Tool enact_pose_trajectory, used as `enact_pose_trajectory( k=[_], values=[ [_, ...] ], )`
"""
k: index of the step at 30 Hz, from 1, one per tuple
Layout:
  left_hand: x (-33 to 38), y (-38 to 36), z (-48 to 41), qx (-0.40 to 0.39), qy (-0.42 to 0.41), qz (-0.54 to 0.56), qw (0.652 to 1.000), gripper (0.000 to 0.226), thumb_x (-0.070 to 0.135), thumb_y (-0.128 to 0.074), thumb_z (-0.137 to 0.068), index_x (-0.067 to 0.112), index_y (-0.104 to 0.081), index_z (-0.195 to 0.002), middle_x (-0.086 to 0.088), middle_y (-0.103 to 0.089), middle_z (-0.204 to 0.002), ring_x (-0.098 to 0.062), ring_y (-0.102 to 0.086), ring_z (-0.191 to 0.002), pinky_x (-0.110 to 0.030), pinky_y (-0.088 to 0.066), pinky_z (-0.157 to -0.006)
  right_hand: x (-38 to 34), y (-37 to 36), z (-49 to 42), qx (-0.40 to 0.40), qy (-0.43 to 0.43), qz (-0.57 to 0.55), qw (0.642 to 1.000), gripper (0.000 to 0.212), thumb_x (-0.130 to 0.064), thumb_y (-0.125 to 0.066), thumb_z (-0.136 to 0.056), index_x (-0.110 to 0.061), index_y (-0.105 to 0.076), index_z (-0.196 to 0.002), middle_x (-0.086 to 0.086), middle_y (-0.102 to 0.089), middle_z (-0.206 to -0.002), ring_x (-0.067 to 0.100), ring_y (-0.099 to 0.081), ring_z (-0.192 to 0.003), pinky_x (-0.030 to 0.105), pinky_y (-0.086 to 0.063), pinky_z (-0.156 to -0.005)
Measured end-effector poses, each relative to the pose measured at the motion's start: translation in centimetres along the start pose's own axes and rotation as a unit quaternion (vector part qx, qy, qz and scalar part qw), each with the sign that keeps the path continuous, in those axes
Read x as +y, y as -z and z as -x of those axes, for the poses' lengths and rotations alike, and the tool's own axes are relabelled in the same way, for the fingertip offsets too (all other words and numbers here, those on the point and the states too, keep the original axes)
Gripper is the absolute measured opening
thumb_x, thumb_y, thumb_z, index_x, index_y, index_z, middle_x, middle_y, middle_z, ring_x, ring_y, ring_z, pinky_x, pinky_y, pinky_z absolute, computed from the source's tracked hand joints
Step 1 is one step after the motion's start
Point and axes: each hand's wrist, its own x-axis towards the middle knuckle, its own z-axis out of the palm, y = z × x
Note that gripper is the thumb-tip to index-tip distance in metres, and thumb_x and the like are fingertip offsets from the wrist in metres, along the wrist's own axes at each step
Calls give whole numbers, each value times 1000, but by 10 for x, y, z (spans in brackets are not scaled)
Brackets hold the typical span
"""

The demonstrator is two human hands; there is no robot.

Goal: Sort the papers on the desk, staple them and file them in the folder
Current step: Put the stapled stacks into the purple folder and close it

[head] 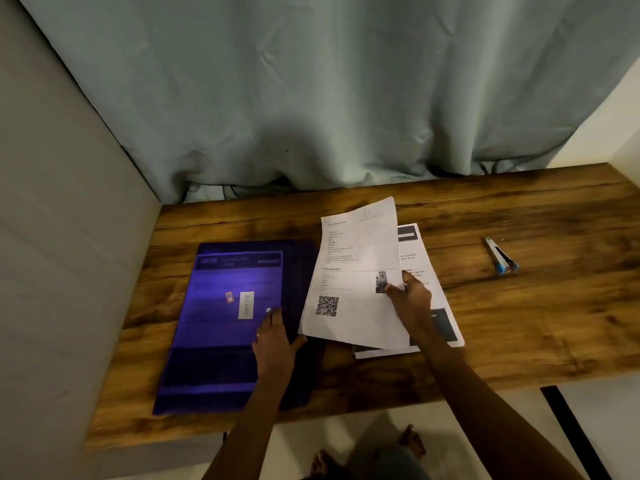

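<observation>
Right grip (410, 301) is closed on the top sheet (353, 265), thumb on the printed face and fingers tucked beneath, pinching it at its right edge about halfway along. Left grip (273, 341) lies flat and relaxed on the purple folder (211, 317), fingers straight, thumb spread toward the folder's dark right margin. It holds nothing and only rests on the cover. Both arms come up over the near edge of the bench (536, 334).

The held sheet is raised and tilted, its long axis running away from me and leaning a little right. Its near left corner overlaps the folder's right margin. Under it the rest of the papers (445, 327) lie flat in a loose, fanned stack just right of the folder, long axis also pointing away.

As I judge it, sorting is in hand. I see no staple in anything, though that is too fine for me to tell for sure. The coming move turns on the stapler (502, 258). It lies well apart to the right of the right grip and a little further off, long axis angled from far-left to near-right, blue end toward me. The right grip is plainly the nearer one to it, and the folder sits on the left grip's side. Behind everything hangs a grey-green curtain (311, 98).
</observation>
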Motion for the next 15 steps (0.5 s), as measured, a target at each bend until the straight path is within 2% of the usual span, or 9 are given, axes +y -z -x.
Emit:
enact_pose_trajectory(
  k=[2,6,11,15],
  values=[
    [1,5,-3,23,5,7,1000,72,27,-69,-85,5,-30,-142,-17,-36,-145,-32,-36,-134,-43,-36,-108,1,-5,5,11,8,-3,1000,34,-21,-62,-91,-4,-58,-120,13,-62,-122,31,-60,-105,41,-49,-92],
    [3,13,-8,29,14,-23,999,49,16,-59,-92,3,-38,-134,-16,-48,-132,-27,-48,-122,-33,-41,-102,4,-12,15,22,11,-2,1000,34,-20,-62,-90,-6,-57,-121,10,-61,-125,30,-61,-105,46,-48,-97],
    [1,16,-9,27,7,-4,1000,30,15,-52,-95,0,-47,-121,-15,-59,-110,-26,-62,-98,-31,-53,-82,8,-16,22,16,-7,0,1000,33,-19,-59,-92,-10,-55,-124,8,-59,-128,30,-58,-113,47,-42,-101],
    [-6,15,-9,72,9,51,996,26,14,-48,-97,0,-53,-118,-15,-63,-100,-26,-65,-88,-37,-57,-79,7,-24,31,28,-42,-50,997,34,-13,-59,-92,-11,-53,-125,8,-57,-130,30,-54,-117,50,-39,-103]
  ],
)
